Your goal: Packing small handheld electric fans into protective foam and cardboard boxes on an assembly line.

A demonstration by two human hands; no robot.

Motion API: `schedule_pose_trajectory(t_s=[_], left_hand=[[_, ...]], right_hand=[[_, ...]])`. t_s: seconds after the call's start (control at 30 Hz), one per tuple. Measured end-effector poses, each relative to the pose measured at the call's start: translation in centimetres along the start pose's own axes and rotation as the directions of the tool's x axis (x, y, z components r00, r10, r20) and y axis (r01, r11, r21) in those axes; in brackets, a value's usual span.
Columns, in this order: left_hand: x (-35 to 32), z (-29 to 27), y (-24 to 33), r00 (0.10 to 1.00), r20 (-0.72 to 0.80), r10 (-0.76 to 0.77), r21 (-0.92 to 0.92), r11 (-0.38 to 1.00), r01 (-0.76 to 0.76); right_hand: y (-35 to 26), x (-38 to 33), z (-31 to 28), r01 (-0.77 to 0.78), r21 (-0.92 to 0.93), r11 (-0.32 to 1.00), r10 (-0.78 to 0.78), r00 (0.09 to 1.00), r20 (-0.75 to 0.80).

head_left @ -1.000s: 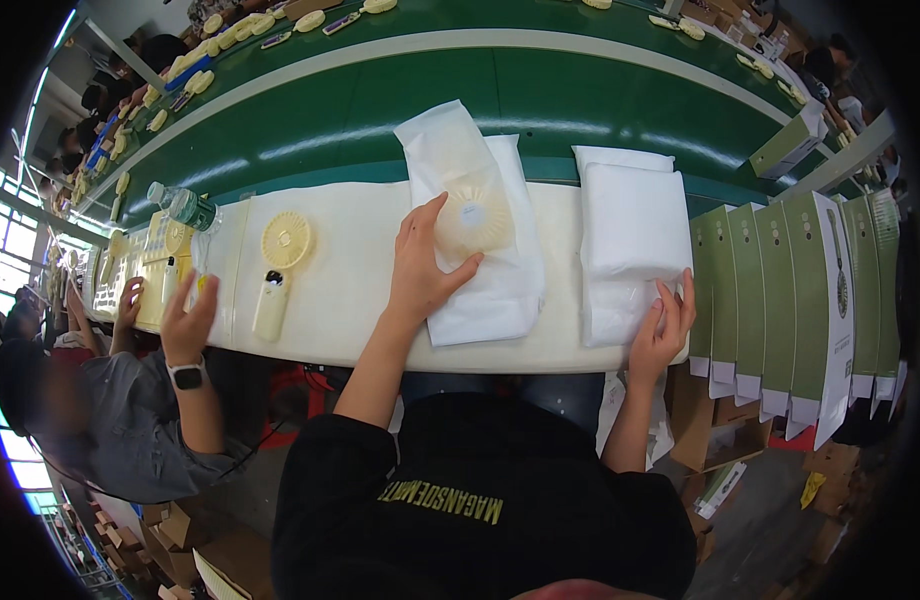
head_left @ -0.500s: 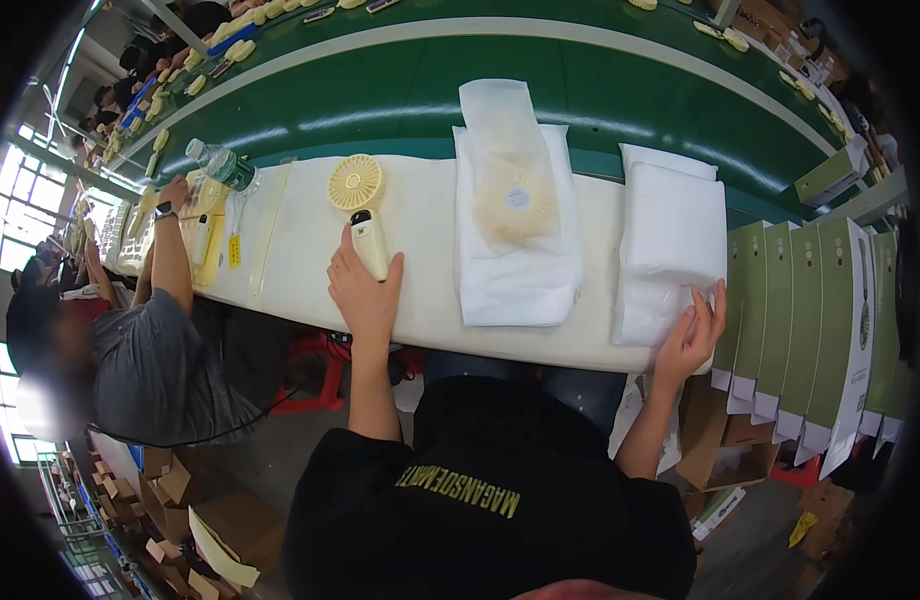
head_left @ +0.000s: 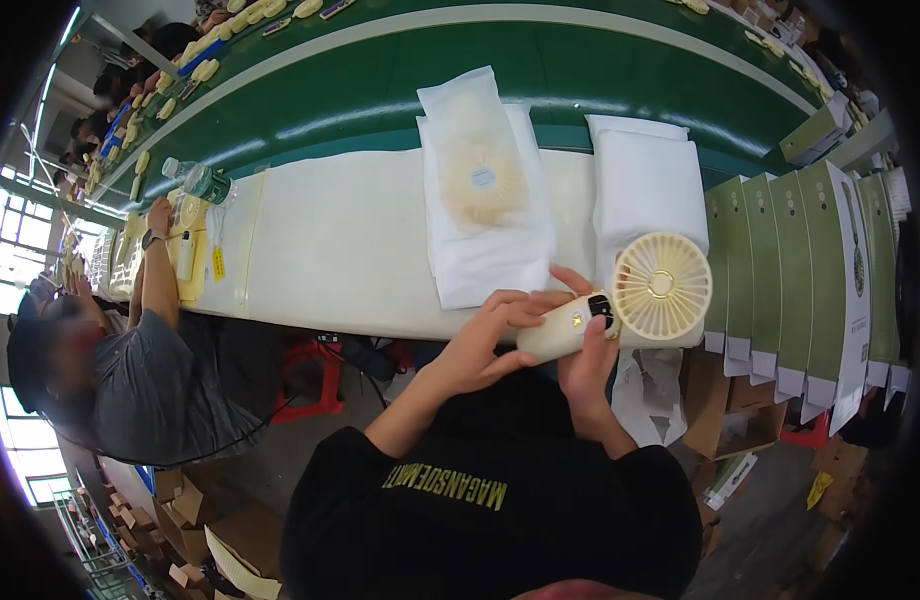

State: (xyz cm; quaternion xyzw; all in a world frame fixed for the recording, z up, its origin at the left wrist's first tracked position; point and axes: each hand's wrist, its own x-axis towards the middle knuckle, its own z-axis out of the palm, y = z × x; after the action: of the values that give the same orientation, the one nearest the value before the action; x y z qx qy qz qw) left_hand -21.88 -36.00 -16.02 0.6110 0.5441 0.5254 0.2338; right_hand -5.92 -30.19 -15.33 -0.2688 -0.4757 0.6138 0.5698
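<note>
A cream handheld fan (head_left: 663, 287) with a round slatted head is held tilted at the table's front edge, its head to the right. My left hand (head_left: 483, 342) grips the lower end of its handle (head_left: 552, 333). Around the handle near the fan's neck my right hand (head_left: 587, 362) is closed, the thumb by the dark panel. Just beyond my hands lies a white pouch stack (head_left: 492, 274), topped by a translucent bag (head_left: 480, 185) with a cream fan inside. A second stack of white pouches (head_left: 648, 185) lies behind the fan head.
Upright green boxes (head_left: 760, 270) stand in a row at the right. A plastic bottle (head_left: 205, 182) lies at the table's left, beside a co-worker's arm (head_left: 162, 270). A green conveyor (head_left: 380, 100) runs along the far side; open cartons (head_left: 725, 410) stand below right.
The fan has been lifted off the table and carried right, toward my body. My right hand has left the white pouches and now grips the fan together with my left.
</note>
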Motion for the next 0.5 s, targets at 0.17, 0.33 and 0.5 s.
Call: schedule_pose_trajectory(t_s=[0.17, 0.33, 0.5], left_hand=[[3.0, -1.3, -1.2, 0.986, 0.166, -0.006, 0.358, 0.932, -0.055], [4.1, -1.5, -2.0, 0.98, 0.191, -0.059, 0.555, 0.83, -0.059], [4.6, -1.7, -2.1, 0.986, 0.166, -0.015, 0.518, 0.852, -0.074]], right_hand=[[-0.2, -0.6, -4.1, -0.192, 0.038, 0.981, 0.192, 0.981, -0.008], [-0.7, -0.6, -5.6, -0.359, 0.311, 0.88, 0.328, 0.933, 0.147], [-0.7, -2.2, -4.7, -0.533, 0.452, 0.716, 0.438, 0.846, 0.303]])
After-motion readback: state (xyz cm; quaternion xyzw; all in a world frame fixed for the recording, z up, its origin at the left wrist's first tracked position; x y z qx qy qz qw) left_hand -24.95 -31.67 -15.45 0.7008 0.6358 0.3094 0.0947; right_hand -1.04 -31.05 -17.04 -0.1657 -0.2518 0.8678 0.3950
